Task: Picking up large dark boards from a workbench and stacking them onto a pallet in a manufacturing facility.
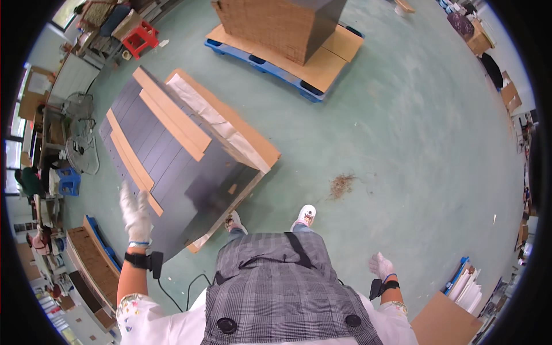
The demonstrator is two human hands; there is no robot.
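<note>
A stack of dark grey panels point(195, 190) lies in front of me to the left. Long brown cardboard strips point(169, 121) rest on its top. Over the near left edge of the stack is my left hand point(135, 214), in a white glove with its fingers spread; I cannot tell whether it touches the panel. Off to my right, away from the stack, my right hand point(381, 265) hangs low in a white glove. Its fingers look loosely apart and hold nothing. Dark straps with small boxes circle both wrists.
A large block of stacked boards point(264, 29) stands on cardboard over a blue pallet point(259, 64) farther ahead. Brown debris point(341, 186) lies on the green floor. Fans point(80, 152), a red stool point(140, 38) and a blue stool point(69, 181) stand left; a cardboard sheet point(445, 322) is lower right.
</note>
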